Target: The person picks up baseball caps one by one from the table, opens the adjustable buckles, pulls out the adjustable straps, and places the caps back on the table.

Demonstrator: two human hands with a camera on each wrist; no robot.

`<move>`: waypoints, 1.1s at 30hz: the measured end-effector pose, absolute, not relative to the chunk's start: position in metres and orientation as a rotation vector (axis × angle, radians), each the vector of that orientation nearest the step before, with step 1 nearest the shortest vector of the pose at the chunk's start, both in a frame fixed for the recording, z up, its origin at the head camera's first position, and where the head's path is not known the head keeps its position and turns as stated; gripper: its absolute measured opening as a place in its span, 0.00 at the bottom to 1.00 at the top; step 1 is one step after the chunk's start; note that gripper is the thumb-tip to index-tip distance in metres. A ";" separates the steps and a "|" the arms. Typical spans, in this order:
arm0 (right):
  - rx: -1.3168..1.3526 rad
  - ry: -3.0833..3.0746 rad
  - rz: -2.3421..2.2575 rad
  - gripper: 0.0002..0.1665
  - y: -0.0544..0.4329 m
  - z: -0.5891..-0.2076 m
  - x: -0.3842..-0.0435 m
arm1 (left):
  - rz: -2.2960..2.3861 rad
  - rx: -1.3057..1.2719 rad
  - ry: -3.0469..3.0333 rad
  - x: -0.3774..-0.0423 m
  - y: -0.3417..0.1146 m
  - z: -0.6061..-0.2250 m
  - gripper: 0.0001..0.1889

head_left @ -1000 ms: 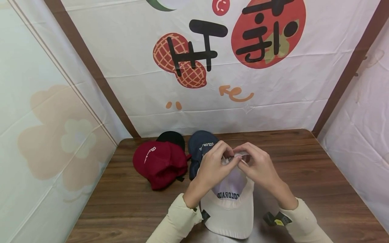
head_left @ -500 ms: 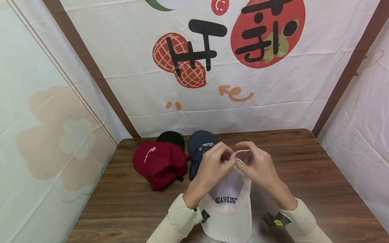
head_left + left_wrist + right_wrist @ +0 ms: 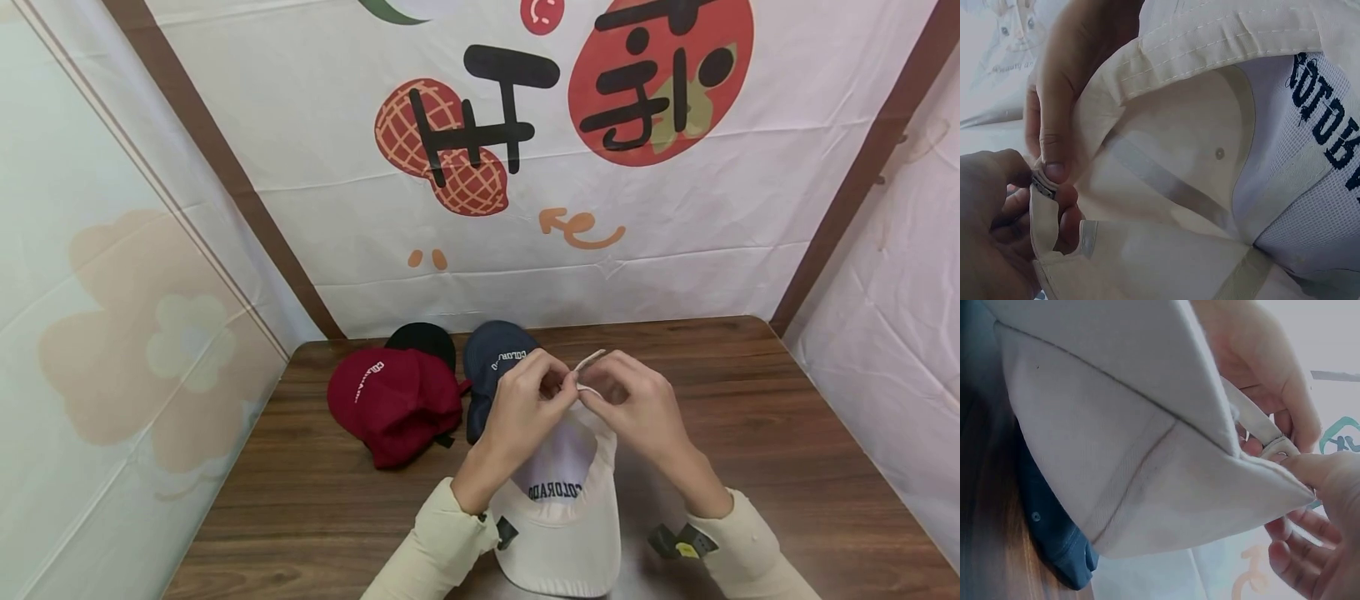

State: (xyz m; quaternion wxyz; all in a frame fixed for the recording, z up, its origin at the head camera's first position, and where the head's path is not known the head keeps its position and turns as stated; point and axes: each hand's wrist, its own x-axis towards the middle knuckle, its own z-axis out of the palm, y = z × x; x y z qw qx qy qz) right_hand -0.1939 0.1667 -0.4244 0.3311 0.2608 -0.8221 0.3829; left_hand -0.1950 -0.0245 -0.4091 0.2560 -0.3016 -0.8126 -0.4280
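Observation:
A cream cap is held up by its back, inside toward me, with dark "COLORADO" lettering reversed near the brim. My left hand pinches the cap's back strap at a small dark-edged buckle. Close against it, my right hand pinches the other side of the back opening, its thumb on the fabric by the buckle in the left wrist view. A loose strap end sticks up between the hands. In the right wrist view, the cap's outer panel hides part of the left hand.
A dark red cap lies left on the wooden table, overlapping a black cap. Next to it, a navy cap sits partly behind my left hand. A printed cloth backdrop rises behind the table.
The strap end between my hands now points upward, where half a second ago it arched over to the right fingers. My right fingers have drawn closer to the left; the cap has shifted slightly left.

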 end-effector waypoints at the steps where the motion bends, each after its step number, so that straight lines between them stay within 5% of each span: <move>1: 0.710 -2.131 1.006 0.14 0.167 -0.424 -0.194 | -1.168 -0.814 -2.211 -0.195 -0.024 -0.409 0.03; 33: 0.849 -2.074 0.904 0.13 0.167 -0.417 -0.198 | -1.232 -0.732 -2.237 -0.195 -0.028 -0.408 0.02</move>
